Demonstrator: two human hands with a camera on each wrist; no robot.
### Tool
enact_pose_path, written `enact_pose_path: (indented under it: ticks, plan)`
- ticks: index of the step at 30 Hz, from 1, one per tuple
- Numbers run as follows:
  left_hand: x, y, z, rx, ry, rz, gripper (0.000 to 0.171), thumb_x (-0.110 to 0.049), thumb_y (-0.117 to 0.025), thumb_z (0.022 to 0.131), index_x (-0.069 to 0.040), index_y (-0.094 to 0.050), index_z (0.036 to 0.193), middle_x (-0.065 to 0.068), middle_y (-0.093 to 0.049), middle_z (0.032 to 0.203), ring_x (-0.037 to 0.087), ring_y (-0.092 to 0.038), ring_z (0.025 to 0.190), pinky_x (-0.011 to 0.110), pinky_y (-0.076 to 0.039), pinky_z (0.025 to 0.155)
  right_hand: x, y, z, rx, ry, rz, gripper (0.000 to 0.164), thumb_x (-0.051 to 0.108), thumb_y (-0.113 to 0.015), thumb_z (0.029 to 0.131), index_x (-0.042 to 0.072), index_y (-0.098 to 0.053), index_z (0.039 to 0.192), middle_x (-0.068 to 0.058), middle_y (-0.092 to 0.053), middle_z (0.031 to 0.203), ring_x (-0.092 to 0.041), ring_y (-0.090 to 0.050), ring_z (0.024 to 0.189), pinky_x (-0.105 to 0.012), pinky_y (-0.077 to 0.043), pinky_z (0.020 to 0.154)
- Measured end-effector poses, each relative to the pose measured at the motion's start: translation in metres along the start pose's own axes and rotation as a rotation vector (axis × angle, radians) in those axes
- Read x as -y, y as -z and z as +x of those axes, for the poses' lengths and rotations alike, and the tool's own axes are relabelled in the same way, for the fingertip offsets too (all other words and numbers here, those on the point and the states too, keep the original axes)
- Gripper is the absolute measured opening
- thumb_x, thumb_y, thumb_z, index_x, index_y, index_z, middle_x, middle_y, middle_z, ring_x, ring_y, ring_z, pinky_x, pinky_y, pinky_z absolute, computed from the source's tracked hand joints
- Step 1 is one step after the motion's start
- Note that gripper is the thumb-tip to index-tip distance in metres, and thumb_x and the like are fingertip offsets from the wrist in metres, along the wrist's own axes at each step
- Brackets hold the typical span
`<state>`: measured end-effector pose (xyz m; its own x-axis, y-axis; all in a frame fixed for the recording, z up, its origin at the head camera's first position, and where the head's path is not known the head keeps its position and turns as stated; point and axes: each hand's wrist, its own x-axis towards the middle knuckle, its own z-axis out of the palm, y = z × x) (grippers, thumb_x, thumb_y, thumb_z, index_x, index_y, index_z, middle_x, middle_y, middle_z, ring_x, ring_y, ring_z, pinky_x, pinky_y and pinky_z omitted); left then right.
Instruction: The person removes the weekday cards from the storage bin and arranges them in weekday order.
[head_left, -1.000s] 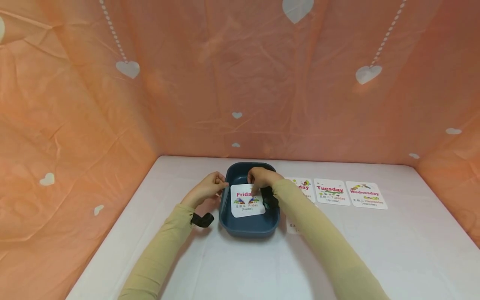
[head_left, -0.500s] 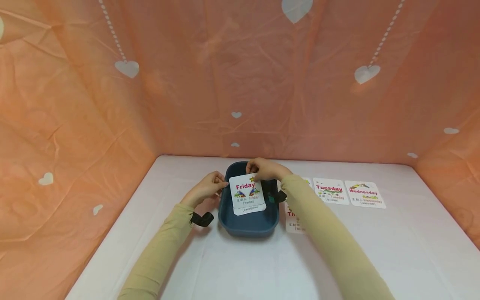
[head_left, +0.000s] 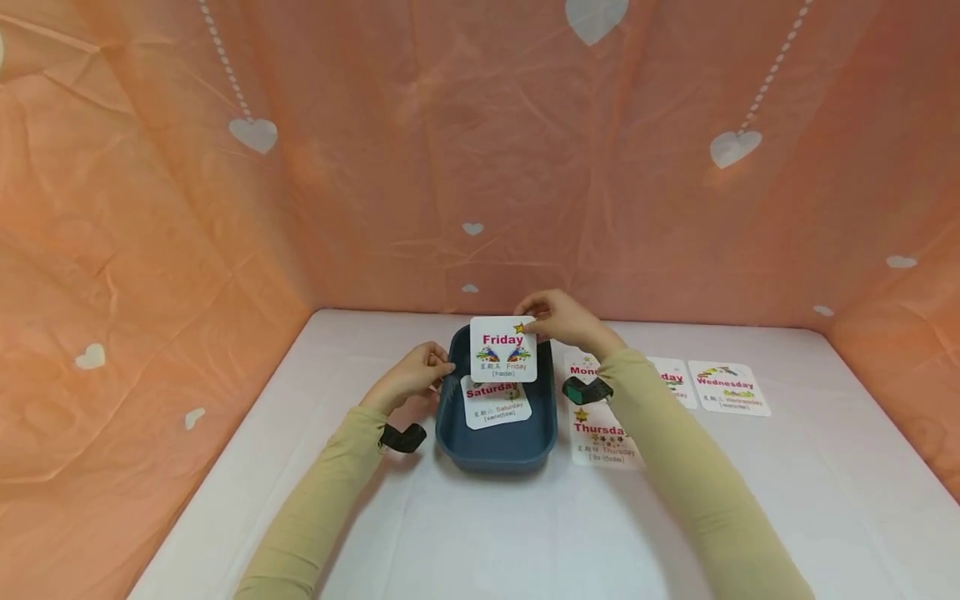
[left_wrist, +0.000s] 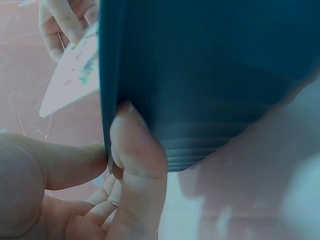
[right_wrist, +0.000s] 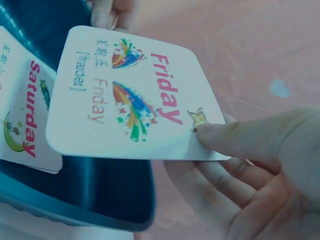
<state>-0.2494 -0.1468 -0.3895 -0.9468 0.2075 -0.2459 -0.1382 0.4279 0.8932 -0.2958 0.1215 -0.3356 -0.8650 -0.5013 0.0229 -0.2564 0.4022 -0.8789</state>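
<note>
My right hand (head_left: 562, 321) pinches the Friday card (head_left: 503, 350) at its upper right corner, thumb on the printed face and fingers behind. The card is raised over the far half of a dark blue plastic bin (head_left: 495, 450). Inside the bin lies the Saturday card (head_left: 497, 407), its top edge partly hidden by the Friday card in the head view. The right wrist view shows another card edge just under the Saturday card (right_wrist: 30, 115). My left hand (head_left: 412, 372) pinches the bin's left rim between thumb and finger, seen closely in the left wrist view.
Right of the bin on the white table (head_left: 480, 533), Monday (head_left: 581, 367), Tuesday (head_left: 675, 379) and Wednesday (head_left: 729, 387) cards form a row. A Thursday card (head_left: 600, 433) lies below Monday. My right forearm covers parts of several cards. An orange curtain (head_left: 480, 167) with hearts stands behind.
My right hand has lifted the Friday card up and away from the bin's inside, exposing the Saturday card beneath. My left hand has stayed at the rim.
</note>
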Motion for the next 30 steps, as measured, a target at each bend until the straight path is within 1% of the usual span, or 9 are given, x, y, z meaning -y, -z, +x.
enact_pose_path:
  ticks: [6, 10, 13, 16, 18, 23, 28, 30]
  plan:
    - [0.0, 0.001, -0.002, 0.013, -0.006, -0.016, 0.016, -0.009, -0.055, 0.097, 0.002, -0.046, 0.105, 0.011, -0.053, 0.079, 0.018, -0.055, 0.063, 0.03, -0.051, 0.052, 0.002, 0.012, -0.014, -0.029, 0.01, 0.071, 0.023, -0.001, -0.061, 0.091, -0.005, -0.06, 0.114, -0.019, -0.059, 0.11, -0.027, -0.06, 0.098, -0.037, -0.054, 0.076]
    - [-0.002, 0.003, -0.003, 0.003, -0.018, -0.016, 0.017, -0.009, -0.055, 0.097, 0.002, -0.045, 0.105, 0.01, -0.052, 0.077, 0.016, -0.054, 0.06, 0.029, -0.049, 0.05, 0.002, 0.02, -0.023, -0.067, 0.023, 0.091, 0.025, 0.002, -0.061, 0.092, -0.003, -0.06, 0.116, -0.018, -0.06, 0.112, -0.027, -0.061, 0.099, -0.037, -0.053, 0.078]
    - [-0.002, 0.001, -0.002, 0.002, -0.012, -0.014, 0.017, -0.01, -0.056, 0.097, 0.002, -0.046, 0.105, 0.009, -0.052, 0.077, 0.016, -0.055, 0.06, 0.028, -0.049, 0.051, 0.0, 0.028, -0.034, -0.095, 0.019, 0.099, 0.026, 0.004, -0.061, 0.093, -0.002, -0.059, 0.118, -0.018, -0.061, 0.111, -0.025, -0.061, 0.097, -0.036, -0.052, 0.079]
    - [-0.002, -0.002, -0.002, 0.005, -0.009, -0.013, 0.018, -0.01, -0.056, 0.097, 0.002, -0.046, 0.106, 0.009, -0.052, 0.078, 0.017, -0.054, 0.062, 0.029, -0.05, 0.052, -0.006, 0.034, -0.05, -0.118, 0.008, 0.104, 0.027, 0.005, -0.06, 0.093, -0.002, -0.058, 0.119, -0.019, -0.061, 0.11, -0.024, -0.062, 0.097, -0.035, -0.052, 0.079]
    - [-0.002, -0.004, -0.002, 0.006, -0.005, -0.019, 0.018, -0.01, -0.056, 0.097, 0.001, -0.047, 0.106, 0.009, -0.052, 0.078, 0.017, -0.054, 0.063, 0.03, -0.051, 0.053, -0.01, 0.039, -0.063, -0.131, -0.012, 0.102, 0.028, 0.007, -0.06, 0.094, -0.002, -0.057, 0.12, -0.019, -0.061, 0.111, -0.024, -0.062, 0.097, -0.036, -0.052, 0.081]
    - [-0.002, -0.005, -0.003, 0.004, -0.004, -0.014, 0.018, -0.01, -0.056, 0.097, 0.002, -0.047, 0.106, 0.009, -0.053, 0.078, 0.017, -0.054, 0.063, 0.03, -0.051, 0.053, -0.019, 0.055, -0.094, -0.175, -0.093, 0.07, 0.03, 0.012, -0.061, 0.095, 0.002, -0.056, 0.123, -0.018, -0.06, 0.115, -0.023, -0.061, 0.1, -0.036, -0.051, 0.084]
    - [-0.002, -0.004, -0.002, 0.003, -0.005, -0.007, 0.016, -0.009, -0.055, 0.097, 0.002, -0.047, 0.105, 0.009, -0.051, 0.076, 0.017, -0.054, 0.061, 0.03, -0.05, 0.053, -0.026, 0.072, -0.122, -0.2, -0.136, 0.034, 0.033, 0.015, -0.061, 0.095, 0.002, -0.055, 0.124, -0.018, -0.058, 0.119, -0.021, -0.061, 0.099, -0.037, -0.048, 0.087]
    - [0.0, -0.004, -0.001, 0.008, -0.003, -0.01, 0.016, -0.009, -0.055, 0.097, 0.002, -0.046, 0.105, 0.009, -0.052, 0.076, 0.016, -0.054, 0.06, 0.03, -0.05, 0.053, -0.031, 0.077, -0.134, -0.2, -0.158, 0.003, 0.034, 0.017, -0.06, 0.095, 0.002, -0.054, 0.125, -0.019, -0.058, 0.119, -0.02, -0.061, 0.098, -0.036, -0.048, 0.086]
